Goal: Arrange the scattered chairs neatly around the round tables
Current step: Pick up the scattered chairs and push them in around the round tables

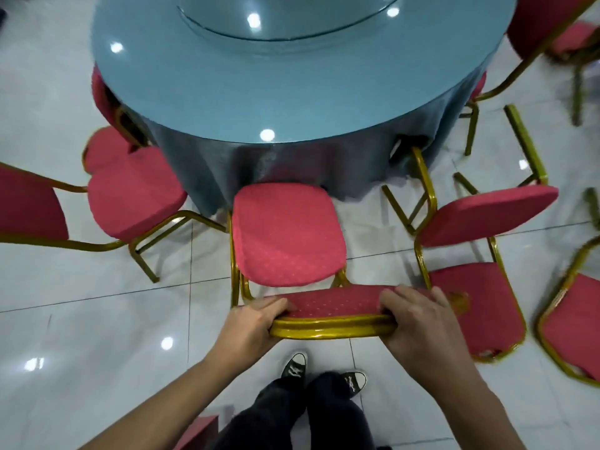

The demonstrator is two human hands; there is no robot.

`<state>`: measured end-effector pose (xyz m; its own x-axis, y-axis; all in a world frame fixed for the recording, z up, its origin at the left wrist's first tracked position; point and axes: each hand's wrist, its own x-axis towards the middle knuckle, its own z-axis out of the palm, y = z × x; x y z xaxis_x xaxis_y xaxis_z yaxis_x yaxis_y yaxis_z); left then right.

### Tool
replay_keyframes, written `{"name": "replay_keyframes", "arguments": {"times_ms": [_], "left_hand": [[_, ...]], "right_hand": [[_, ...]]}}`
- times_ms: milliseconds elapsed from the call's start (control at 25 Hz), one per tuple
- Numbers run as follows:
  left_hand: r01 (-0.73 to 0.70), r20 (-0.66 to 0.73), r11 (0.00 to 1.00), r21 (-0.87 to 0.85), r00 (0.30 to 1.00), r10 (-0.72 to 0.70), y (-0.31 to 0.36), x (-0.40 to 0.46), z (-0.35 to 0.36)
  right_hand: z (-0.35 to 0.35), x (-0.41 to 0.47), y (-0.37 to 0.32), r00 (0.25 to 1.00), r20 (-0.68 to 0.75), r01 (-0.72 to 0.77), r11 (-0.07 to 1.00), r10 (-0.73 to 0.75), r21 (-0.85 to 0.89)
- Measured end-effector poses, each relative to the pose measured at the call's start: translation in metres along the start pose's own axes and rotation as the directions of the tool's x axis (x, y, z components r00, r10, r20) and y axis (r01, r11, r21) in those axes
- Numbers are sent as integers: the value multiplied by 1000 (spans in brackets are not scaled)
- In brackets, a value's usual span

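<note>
We see the left hand (pixel 256 319) and right hand (pixel 418 319) curl fingers over the chair backrest (pixel 334 311); fingertips hidden, round table (pixel 292 92) cropped.

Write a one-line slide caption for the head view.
Both hands, left hand and right hand, grip the backrest of a red banquet chair facing the blue-clothed round table.

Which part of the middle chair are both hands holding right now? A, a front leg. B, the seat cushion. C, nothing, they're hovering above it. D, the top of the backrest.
D: the left hand and the right hand each curl round the top of the backrest of the middle chair, which faces the round table.
</note>
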<state>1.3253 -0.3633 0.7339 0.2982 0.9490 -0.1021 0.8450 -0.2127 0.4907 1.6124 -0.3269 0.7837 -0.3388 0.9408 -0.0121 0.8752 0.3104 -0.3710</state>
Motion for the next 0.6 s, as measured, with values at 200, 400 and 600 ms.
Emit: {"name": "replay_keyframes", "arguments": {"times_ms": [200, 400, 600], "left_hand": [[275, -5, 957, -91, 961, -276, -83, -78, -9], [469, -73, 880, -77, 878, -474, -126, -145, -25], [247, -15, 969, 6, 969, -247, -96, -133, -38]], "right_hand": [[43, 3, -76, 967, 124, 206, 968, -224, 142], [68, 11, -55, 933, 352, 30, 991, -76, 134], [85, 4, -75, 938, 331, 74, 993, -101, 94]]}}
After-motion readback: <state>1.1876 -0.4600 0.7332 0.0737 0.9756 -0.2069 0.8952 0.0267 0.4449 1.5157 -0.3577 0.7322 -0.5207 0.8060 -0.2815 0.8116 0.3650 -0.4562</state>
